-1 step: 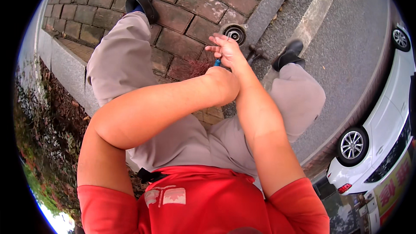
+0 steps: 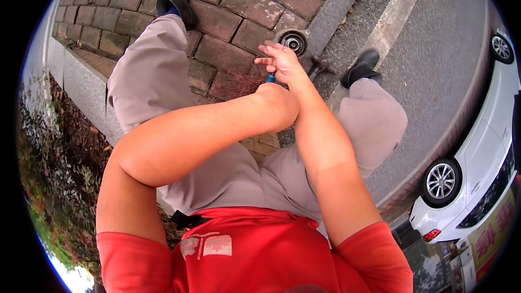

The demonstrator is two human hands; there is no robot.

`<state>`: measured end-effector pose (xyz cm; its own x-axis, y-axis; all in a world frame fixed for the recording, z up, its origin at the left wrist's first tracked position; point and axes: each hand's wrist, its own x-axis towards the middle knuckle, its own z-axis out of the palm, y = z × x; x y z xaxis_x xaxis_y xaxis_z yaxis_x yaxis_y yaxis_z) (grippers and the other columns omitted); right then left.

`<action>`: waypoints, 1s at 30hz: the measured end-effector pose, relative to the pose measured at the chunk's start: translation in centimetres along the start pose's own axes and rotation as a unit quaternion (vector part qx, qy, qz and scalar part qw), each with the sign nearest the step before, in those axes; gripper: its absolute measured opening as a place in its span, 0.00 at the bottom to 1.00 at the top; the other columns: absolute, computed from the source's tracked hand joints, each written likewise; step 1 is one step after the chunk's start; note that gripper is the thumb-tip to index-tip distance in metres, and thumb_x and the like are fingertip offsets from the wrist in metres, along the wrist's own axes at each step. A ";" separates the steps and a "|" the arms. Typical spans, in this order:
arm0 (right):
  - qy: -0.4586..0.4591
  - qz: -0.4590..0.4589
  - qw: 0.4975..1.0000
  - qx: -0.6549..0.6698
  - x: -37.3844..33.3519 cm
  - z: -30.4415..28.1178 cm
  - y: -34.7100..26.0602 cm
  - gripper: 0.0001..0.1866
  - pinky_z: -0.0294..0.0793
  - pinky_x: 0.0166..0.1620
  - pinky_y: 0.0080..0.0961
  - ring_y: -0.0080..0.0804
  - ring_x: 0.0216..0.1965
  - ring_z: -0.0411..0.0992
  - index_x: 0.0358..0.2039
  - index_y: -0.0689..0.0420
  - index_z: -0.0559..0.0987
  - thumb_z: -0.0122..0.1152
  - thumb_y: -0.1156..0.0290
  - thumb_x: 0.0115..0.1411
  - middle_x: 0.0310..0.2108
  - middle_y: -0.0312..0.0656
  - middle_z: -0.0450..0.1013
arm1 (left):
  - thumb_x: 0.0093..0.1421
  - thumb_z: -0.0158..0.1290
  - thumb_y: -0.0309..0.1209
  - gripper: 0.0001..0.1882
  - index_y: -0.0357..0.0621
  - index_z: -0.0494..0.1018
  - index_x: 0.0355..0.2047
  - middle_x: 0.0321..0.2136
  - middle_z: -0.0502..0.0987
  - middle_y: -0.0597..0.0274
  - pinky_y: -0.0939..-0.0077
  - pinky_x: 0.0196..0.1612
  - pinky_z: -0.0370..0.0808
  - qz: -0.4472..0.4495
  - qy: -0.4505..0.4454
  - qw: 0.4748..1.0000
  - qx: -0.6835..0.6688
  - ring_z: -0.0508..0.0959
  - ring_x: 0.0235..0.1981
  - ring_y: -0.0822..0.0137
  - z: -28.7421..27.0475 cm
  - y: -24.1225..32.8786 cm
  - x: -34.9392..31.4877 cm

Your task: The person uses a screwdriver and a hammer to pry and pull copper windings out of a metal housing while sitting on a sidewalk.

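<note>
My left hand (image 2: 278, 106) is curled into a fist beside my right wrist, its fingers mostly hidden. A small blue cylindrical piece (image 2: 271, 77), like a tool handle, sticks out just above the fist, below my right palm. My right hand (image 2: 282, 63) has several fingers stretched apart, pointing left. A thin wire-like line (image 2: 283, 45) shows by its fingertips; whether they touch it I cannot tell. Just beyond lies a round metal housing (image 2: 293, 42) with a dark ringed centre. Left of the hands, a tangle of fine reddish wire (image 2: 237, 85) rests on the bricks.
A dark hammer-like tool (image 2: 321, 67) lies right of my right wrist, next to the grey kerb (image 2: 339, 8). My shoes stand on brick paving (image 2: 214, 20) and by the road (image 2: 429, 59). A white car (image 2: 477, 173) is at the right, a planted bed (image 2: 62, 168) at the left.
Both hands and the blue piece have shifted very slightly to the left. Nothing else visibly differs.
</note>
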<state>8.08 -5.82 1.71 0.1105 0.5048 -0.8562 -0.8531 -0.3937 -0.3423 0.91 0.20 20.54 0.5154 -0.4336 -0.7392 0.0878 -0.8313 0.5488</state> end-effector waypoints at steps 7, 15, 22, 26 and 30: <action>0.049 -0.026 0.998 -0.023 -0.3 0.1 0.3 0.09 0.57 0.17 0.16 0.20 0.18 0.64 0.39 0.58 0.74 0.52 0.65 0.68 0.31 0.37 0.74 | 0.51 0.56 0.26 0.09 0.40 0.81 0.33 0.36 0.82 0.53 0.64 0.37 0.79 -0.007 -0.033 0.999 -0.002 0.83 0.37 0.58 -0.9 -0.2 -0.2; 0.236 -0.051 0.967 -0.081 -3.9 -0.2 -1.6 0.11 0.58 0.16 0.22 0.22 0.16 0.64 0.30 0.59 0.75 0.53 0.66 0.66 0.20 0.34 0.68 | 0.52 0.56 0.27 0.10 0.40 0.81 0.35 0.37 0.82 0.52 0.64 0.42 0.78 -0.097 -0.025 0.995 0.006 0.82 0.41 0.57 -0.9 -3.5 1.5; 0.237 -0.126 0.946 -0.180 -4.9 -1.7 -2.3 0.09 0.55 0.15 0.20 0.19 0.15 0.61 0.29 0.60 0.76 0.55 0.70 0.65 0.18 0.32 0.65 | 0.57 0.52 0.27 0.31 0.40 0.63 0.62 0.65 0.61 0.54 0.62 0.56 0.72 -0.206 0.231 0.949 0.055 0.64 0.64 0.53 5.8 -8.2 7.9; 0.251 -0.153 0.942 -0.162 -5.1 -2.3 -2.9 0.08 0.54 0.15 0.19 0.18 0.14 0.60 0.30 0.60 0.76 0.55 0.70 0.64 0.18 0.31 0.65 | 0.59 0.51 0.27 0.40 0.49 0.48 0.70 0.72 0.40 0.64 0.50 0.62 0.64 -0.225 0.134 0.964 0.052 0.46 0.71 0.54 5.1 -8.2 9.2; 0.231 -0.167 0.948 -0.143 -6.6 -1.9 -3.0 0.09 0.54 0.16 0.18 0.17 0.15 0.60 0.30 0.60 0.77 0.55 0.70 0.65 0.18 0.30 0.65 | 0.60 0.50 0.28 0.40 0.52 0.47 0.70 0.72 0.39 0.67 0.45 0.61 0.63 -0.230 0.097 0.967 0.051 0.44 0.72 0.54 5.1 -8.7 10.3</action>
<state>10.90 -9.48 7.65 0.6177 0.2745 -0.7369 -0.5648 -0.4971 -0.6586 1.10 1.15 6.12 0.5923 0.0555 -0.8038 0.2666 -0.9549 0.1305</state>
